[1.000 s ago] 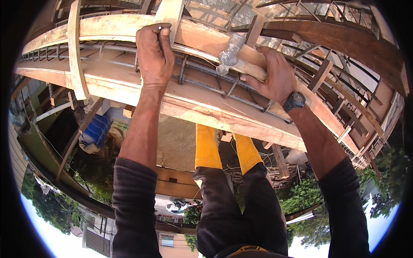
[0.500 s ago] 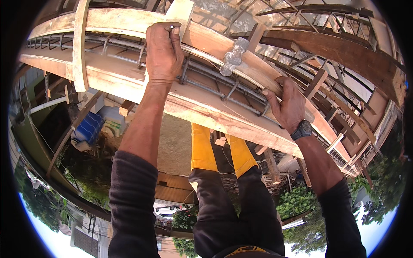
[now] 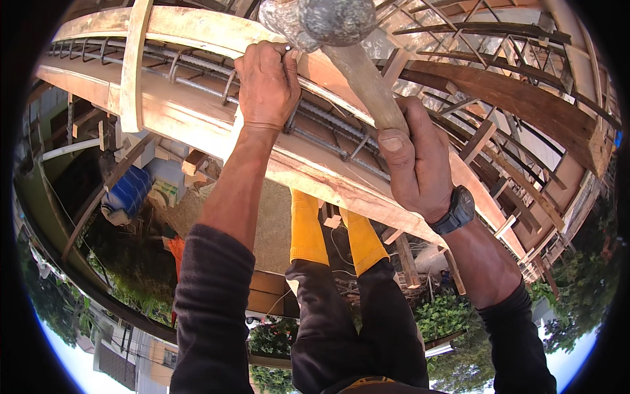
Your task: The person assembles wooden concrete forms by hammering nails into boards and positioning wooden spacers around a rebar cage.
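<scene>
My left hand point(image 3: 266, 88) is closed in a pinch on a nail point(image 3: 287, 48), whose pale round head shows beside the thumb. It rests at the far board point(image 3: 197, 29) of a long wooden trough. Wrapped round the wooden handle of a hammer point(image 3: 367, 85), my right hand point(image 3: 417, 164) holds it up close to the camera. The worn grey hammer head is in the air above and right of the nail, apart from it. Between the far board and the near board point(image 3: 295, 174) runs a steel rebar cage point(image 3: 328, 131). My left hand and forearm cover part of it.
A wooden crosspiece point(image 3: 136, 72) spans the trough at the left. Dark beams point(image 3: 518, 92) and thin bars crowd the right. My legs in yellow boots point(image 3: 308, 230) stand below the near board, above a lower level with a blue striped bundle point(image 3: 128, 194).
My right hand has raised the hammer off the boards toward the camera, its head now large at the top. My left hand still pinches the nail; the view has shifted slightly.
</scene>
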A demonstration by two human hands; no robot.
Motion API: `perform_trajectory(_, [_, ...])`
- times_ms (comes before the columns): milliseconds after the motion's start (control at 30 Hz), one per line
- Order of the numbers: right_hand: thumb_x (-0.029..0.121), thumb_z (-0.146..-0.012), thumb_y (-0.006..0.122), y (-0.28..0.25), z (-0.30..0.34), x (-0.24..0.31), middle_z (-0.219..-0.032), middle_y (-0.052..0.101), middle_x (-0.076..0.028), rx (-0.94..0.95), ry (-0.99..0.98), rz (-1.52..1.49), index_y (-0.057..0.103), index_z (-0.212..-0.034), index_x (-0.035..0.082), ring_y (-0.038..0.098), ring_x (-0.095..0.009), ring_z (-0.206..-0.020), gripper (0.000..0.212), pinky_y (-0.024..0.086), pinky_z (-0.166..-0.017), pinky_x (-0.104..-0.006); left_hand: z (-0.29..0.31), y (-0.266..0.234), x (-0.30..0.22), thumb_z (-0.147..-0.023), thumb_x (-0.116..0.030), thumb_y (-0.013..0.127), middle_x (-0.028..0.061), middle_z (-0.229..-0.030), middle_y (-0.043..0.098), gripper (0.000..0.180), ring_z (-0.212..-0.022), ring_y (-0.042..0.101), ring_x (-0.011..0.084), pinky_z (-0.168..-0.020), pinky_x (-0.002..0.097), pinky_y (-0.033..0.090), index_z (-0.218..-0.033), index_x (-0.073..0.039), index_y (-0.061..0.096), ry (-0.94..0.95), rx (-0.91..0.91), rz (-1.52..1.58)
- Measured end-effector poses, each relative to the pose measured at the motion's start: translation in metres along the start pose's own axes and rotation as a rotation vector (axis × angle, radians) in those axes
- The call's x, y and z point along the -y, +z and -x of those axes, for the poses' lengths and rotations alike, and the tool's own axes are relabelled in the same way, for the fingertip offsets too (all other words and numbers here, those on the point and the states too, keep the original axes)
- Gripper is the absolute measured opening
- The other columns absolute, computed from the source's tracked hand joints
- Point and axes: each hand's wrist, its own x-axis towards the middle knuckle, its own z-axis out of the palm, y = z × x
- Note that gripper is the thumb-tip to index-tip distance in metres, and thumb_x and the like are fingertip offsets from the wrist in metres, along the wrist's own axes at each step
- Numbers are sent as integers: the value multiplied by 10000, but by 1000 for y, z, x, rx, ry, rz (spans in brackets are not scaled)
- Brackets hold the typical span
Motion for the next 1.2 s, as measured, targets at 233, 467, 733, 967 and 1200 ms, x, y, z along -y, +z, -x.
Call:
perform_trajectory(233, [412,-1053,534,-1,-16,-6,-693,654,-191,61,157,114,544,-1119,-23,722,-342,-707,440,534,-611,-404,-7,1,-6,-941,-155,648,105,-948,574,157,-925,537,325,-846,467,408,-976,-55,532,-58,45,46])
perform_trajectory(467, [413,-1054,529,8,-16,-16,-706,655,-203,80,122,214,536,-1093,-24,721,-383,-726,439,537,-634,-421,-3,0,1,-935,-179,664,101,-926,577,188,-918,537,326,-836,467,406,-956,-50,528,-11,35,3])
perform_trajectory(733, [443,-1058,513,6,-13,-12,-702,652,-192,40,90,81,531,-1080,-4,697,-397,-703,448,512,-620,-433,-10,-4,-6,-929,-164,653,105,-925,569,158,-925,539,321,-833,465,396,-950,-60,536,-9,29,-43])
perform_trajectory(967, [450,-1082,470,-3,2,-28,-619,535,-113,-91,299,-6,540,-1035,-8,525,-203,-556,466,426,-551,-376,-17,-17,-11,-902,-112,544,119,-966,595,231,-946,536,340,-893,455,393,-1113,-54,618,-78,42,205])
perform_trajectory(1200, [438,-1090,459,5,27,-44,-607,524,-61,-41,450,-15,554,-1049,-9,496,-154,-555,460,404,-532,-351,-21,-5,-14,-929,-156,525,146,-1050,637,220,-1013,566,374,-886,500,460,-1097,-54,625,-490,33,-153])
